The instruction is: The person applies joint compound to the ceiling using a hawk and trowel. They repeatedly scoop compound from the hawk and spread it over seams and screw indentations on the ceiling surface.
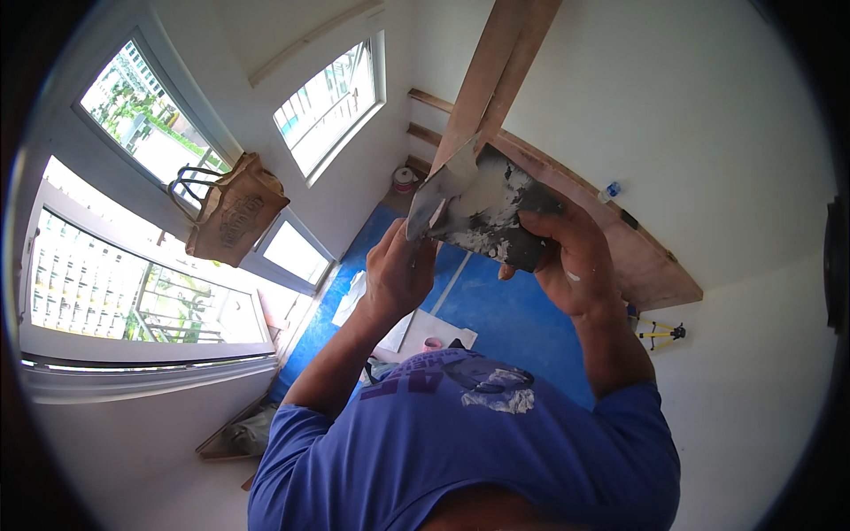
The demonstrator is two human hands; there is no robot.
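In front of my chest, my right hand [574, 257] grips a black putty board [529, 250] by its right edge, with the thumb lying on top. Pale, wet-looking putty [489, 196] is smeared across the board's face. My left hand [400, 270] is closed around a putty knife, whose handle the fingers hide. The knife's greyish blade [427, 205] meets the left side of the board, and pale putty covers its upper end. Whitish specks show on my right hand.
A wooden beam [505, 66] rises beyond the board, beside a wood-edged ledge [655, 265] holding a small bottle [611, 190]. Blue sheeting [496, 305] covers the floor. A brown bag [237, 212] hangs by the windows at left. A yellow-legged tripod [660, 334] stands right; a bucket [405, 180] sits in the far corner.
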